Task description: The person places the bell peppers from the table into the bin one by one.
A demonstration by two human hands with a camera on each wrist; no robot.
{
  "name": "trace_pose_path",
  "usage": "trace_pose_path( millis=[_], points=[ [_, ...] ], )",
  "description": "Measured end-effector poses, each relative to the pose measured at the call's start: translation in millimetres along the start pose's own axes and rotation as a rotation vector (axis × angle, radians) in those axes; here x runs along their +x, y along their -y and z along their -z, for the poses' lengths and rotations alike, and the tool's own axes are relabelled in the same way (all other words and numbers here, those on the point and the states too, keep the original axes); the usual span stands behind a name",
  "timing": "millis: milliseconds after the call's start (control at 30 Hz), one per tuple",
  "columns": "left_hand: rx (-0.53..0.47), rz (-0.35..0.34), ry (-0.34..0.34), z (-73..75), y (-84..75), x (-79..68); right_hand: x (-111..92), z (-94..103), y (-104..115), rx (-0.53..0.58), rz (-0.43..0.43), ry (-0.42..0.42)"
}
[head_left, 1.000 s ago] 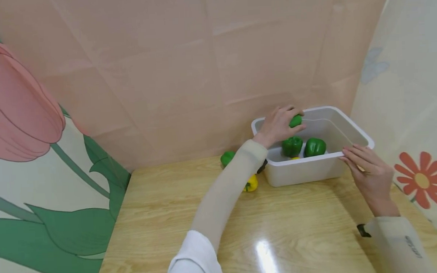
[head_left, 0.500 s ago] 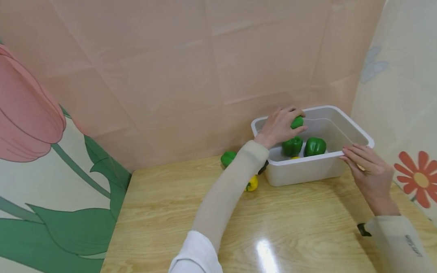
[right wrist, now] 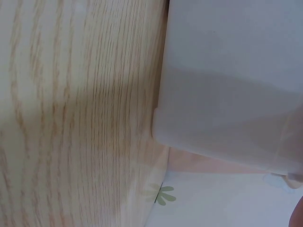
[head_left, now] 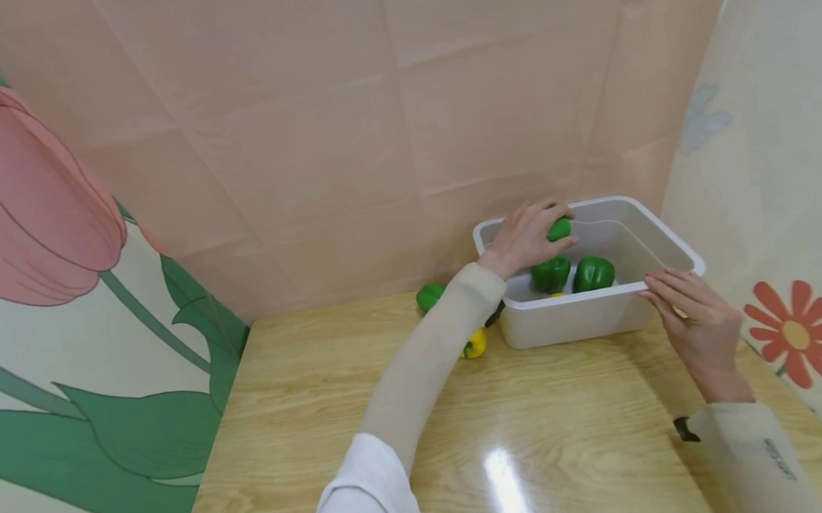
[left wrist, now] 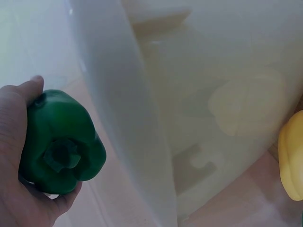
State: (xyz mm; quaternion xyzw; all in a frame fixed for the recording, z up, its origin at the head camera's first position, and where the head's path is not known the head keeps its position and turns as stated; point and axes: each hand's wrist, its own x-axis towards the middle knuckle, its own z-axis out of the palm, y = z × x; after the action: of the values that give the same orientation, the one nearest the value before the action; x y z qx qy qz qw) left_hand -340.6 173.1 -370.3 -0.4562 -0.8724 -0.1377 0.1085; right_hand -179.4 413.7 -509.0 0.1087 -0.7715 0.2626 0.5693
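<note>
Outer green pepper (head_left: 429, 296): on the table (head_left: 287, 422), partly behind the left sleeve (head_left: 422, 363).
Yellow pepper (head_left: 475, 344): also outside, just left of the bin (head_left: 572, 320).
Left hand (head_left: 526, 235): fingers and thumb wrap the held green pepper (head_left: 558, 229) at the bin's mouth, likely for a secure hold.
Inner green peppers (head_left: 594, 273): two, inside the bin.
Right hand (head_left: 699, 320): pinches the near rim (head_left: 612, 293), probably steadying the bin.
Left wrist view: reveals the held green pepper's stem (left wrist: 62, 153), hidden from the head camera.

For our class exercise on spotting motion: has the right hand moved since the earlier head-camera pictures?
No: judged against the red flower, the right hand shows no visible shift either way, its fingers at the bin's rim.
</note>
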Motion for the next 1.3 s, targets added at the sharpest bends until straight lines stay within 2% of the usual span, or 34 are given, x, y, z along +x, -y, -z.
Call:
trace_pose_path(
  millis=[333, 600, 800, 1000, 1300],
  points=[
    [0.007, -0.012, 0.009, -1.3, 0.2, -1.5, 0, -2.2, 2, 0.02, 0.013, -0.02],
    [0.091, 0.004, -0.015, -2.1, -1.3, -4.5, 0, -5.1, 2, 0.025, 0.014, -0.015],
    [0.123, 0.023, 0.023, -3.0, -0.8, -7.3, 0, -6.6, 1, 0.024, 0.012, -0.018],
    [0.119, 0.049, 0.053, 0.9, 1.3, -10.4, 2, -6.7, 2, 0.023, 0.015, -0.025],
    [0.107, 0.065, 0.048, 11.6, 1.6, -19.1, 4, -7.5, 0, 0.016, 0.021, 0.008]
  ],
)
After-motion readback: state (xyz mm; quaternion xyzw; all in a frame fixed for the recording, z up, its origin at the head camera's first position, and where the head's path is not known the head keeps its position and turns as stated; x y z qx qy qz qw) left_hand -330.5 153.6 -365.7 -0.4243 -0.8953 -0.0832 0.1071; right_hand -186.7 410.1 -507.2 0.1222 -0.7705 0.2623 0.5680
